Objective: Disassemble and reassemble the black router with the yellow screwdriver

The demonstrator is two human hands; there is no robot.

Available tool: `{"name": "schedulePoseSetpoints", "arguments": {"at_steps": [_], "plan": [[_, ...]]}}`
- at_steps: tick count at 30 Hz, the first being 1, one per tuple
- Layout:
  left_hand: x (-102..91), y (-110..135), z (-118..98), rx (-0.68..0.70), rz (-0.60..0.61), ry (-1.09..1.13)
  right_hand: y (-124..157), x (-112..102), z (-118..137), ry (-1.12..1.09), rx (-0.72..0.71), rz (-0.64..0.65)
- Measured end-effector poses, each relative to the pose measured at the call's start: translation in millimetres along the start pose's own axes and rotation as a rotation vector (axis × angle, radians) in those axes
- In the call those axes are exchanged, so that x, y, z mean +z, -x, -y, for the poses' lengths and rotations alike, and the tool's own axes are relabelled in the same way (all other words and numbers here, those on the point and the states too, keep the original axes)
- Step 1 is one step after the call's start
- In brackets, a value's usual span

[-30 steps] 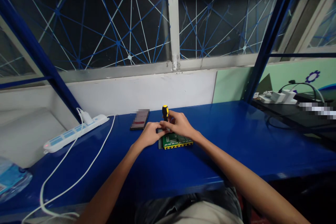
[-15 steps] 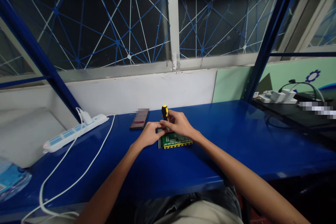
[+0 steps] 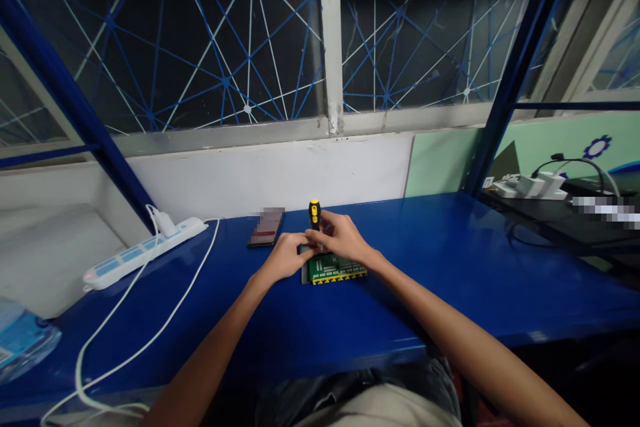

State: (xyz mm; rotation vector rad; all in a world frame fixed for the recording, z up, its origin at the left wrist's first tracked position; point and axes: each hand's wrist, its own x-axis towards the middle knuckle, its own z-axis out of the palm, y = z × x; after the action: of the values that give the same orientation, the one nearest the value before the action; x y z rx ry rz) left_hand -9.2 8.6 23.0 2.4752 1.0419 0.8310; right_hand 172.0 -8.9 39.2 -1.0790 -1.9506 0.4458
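A black-and-yellow screwdriver [image 3: 315, 208] stands nearly upright over a green circuit board [image 3: 333, 265] with a yellow connector strip along its near edge. My right hand [image 3: 343, 237] is closed on the screwdriver's handle, low down. From the other side, the thumb and fingers of my left hand [image 3: 286, 255] come together at the screwdriver's lower end, around its shaft. The tip and the spot beneath it are hidden by my fingers. A grey edge [image 3: 305, 273] shows at the board's left side.
Behind my left hand a phone [image 3: 267, 227] lies on the blue table [image 3: 415, 267]. Farther left are a white power strip [image 3: 145, 253], its looping cable [image 3: 173, 317] and a plastic packet [image 3: 25, 340]. At the right, chargers [image 3: 543, 183] sit on a black surface.
The screwdriver has turned a little about its own length, its yellow patch now facing me more. Both hands stay almost in place.
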Motion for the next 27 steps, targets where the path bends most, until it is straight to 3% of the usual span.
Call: {"name": "schedulePoseSetpoints", "arguments": {"at_steps": [27], "plan": [[-1.9, 1.3, -4.4, 0.023, 0.034, -0.045, -0.6, 0.0, -2.7, -0.004, 0.015, 0.012]]}}
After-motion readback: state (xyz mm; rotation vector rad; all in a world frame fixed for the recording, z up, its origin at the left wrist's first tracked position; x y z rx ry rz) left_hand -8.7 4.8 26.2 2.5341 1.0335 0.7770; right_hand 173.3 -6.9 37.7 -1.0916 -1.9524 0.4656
